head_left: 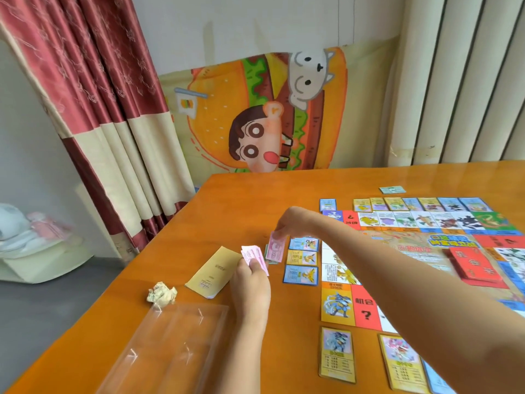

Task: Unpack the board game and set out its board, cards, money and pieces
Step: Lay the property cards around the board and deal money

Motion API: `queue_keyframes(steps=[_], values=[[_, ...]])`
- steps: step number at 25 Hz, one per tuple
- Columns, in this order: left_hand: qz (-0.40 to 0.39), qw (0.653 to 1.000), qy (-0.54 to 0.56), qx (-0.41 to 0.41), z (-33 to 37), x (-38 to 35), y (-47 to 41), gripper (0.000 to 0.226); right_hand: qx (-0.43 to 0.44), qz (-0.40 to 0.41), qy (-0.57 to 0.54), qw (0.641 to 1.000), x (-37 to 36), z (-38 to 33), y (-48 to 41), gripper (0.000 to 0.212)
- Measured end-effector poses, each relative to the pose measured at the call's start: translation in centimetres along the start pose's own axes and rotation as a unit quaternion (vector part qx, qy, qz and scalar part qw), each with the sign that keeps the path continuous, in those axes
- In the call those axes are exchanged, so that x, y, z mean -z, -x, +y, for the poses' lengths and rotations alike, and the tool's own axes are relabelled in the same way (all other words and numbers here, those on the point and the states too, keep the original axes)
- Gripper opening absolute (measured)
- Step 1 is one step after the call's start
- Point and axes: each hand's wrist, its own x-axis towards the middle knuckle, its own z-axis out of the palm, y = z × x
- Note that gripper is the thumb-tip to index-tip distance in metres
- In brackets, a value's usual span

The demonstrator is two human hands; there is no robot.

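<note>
Soft, bright daylight fills my view. The glossy orange wooden table [227, 200] carries a pale sheen along its far right edge, below the cream vertical blinds [468, 81]. My left hand [250, 280] throws only a faint shadow. The red stack of cards [471, 264] and the white heap [17, 231] at far left are smeared with blur. The red-and-cream curtain [85, 95] bows at the wide-angle edge.

Right, on my feed I'm seeing the left hand [250, 282] and the right hand [295, 221] both bare, with the left forearm [244, 351] and the right forearm [412, 280] bare too, uncovered to the frame's edge.
</note>
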Motion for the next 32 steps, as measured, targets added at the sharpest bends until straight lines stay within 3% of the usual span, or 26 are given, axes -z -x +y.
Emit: queue_keyframes(steps=[7, 15, 24, 29, 32], values=[[-0.001, 0.998, -0.053, -0.017, 0.4, 0.2, 0.7, 0.034, -0.009, -0.014, 0.103, 0.995, -2.2, -0.2, -3.4, 0.043], [-0.024, 0.996, -0.072, -0.037, 0.5, 0.0, 0.8, 0.034, -0.06, 0.042, 0.028, 0.997, -4.1, 0.2, -4.5, 0.037], [-0.035, 0.997, -0.053, -0.044, 0.4, 0.1, 0.8, 0.033, -0.05, 0.085, 0.008, 0.995, -5.2, -0.1, -4.4, 0.032], [-0.022, 0.999, 0.001, -0.023, 0.5, 0.4, 0.6, 0.032, -0.029, 0.088, 0.005, 0.996, -5.4, -0.1, -4.4, 0.026], [-0.038, 0.991, 0.125, 0.027, 0.9, 0.6, 0.5, 0.025, -0.019, 0.096, 0.006, 0.995, -5.0, -0.2, -3.6, 0.026]])
